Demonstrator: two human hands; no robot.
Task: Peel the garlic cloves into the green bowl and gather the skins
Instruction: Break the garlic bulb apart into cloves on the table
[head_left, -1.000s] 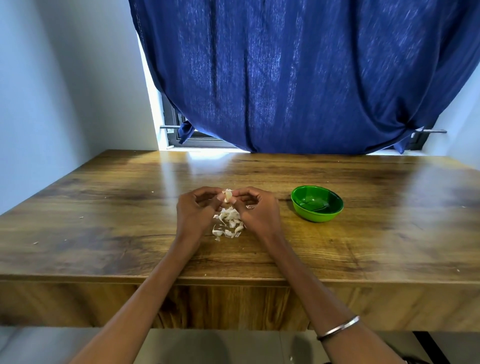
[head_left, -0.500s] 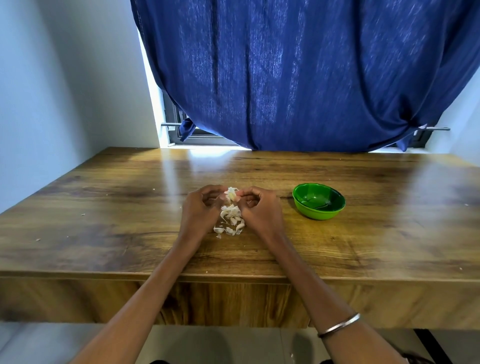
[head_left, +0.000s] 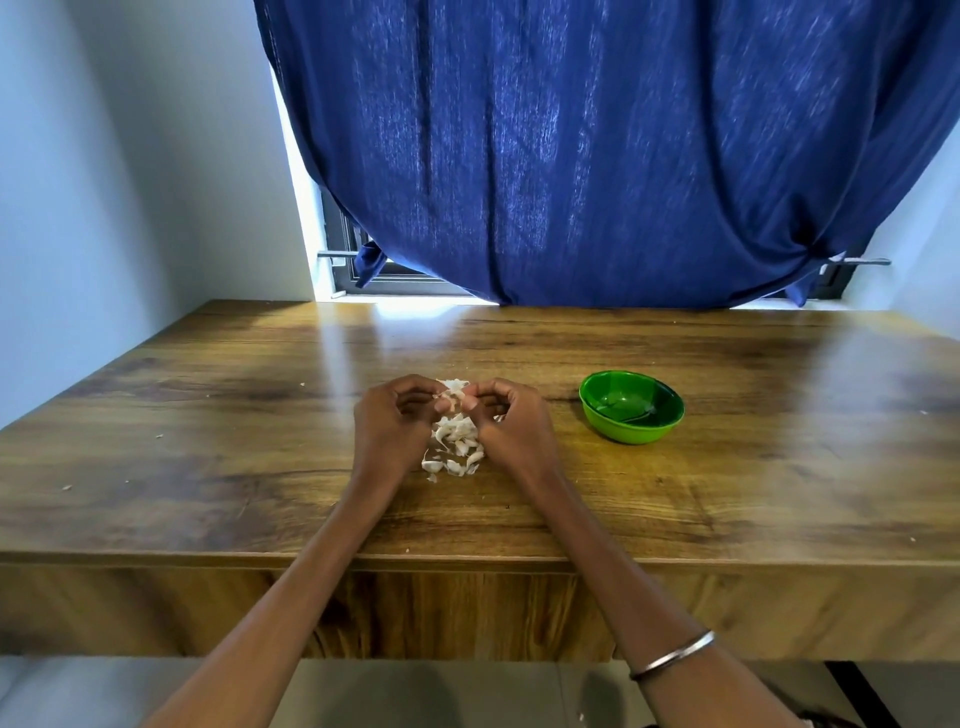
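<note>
My left hand and my right hand meet over the middle of the wooden table. Together their fingertips pinch a small white garlic clove with papery skin. Beneath and between the hands lies a pile of white garlic cloves and skins on the tabletop. The green bowl stands to the right of my right hand, about a hand's width away; what it holds is unclear.
A dark blue curtain hangs behind the table's far edge, over a window. Small skin flecks lie scattered on the left part of the table. A metal bangle circles my right wrist.
The view has shifted slightly. Both hands stay together on the clove, with only small finger movements above the pile.
</note>
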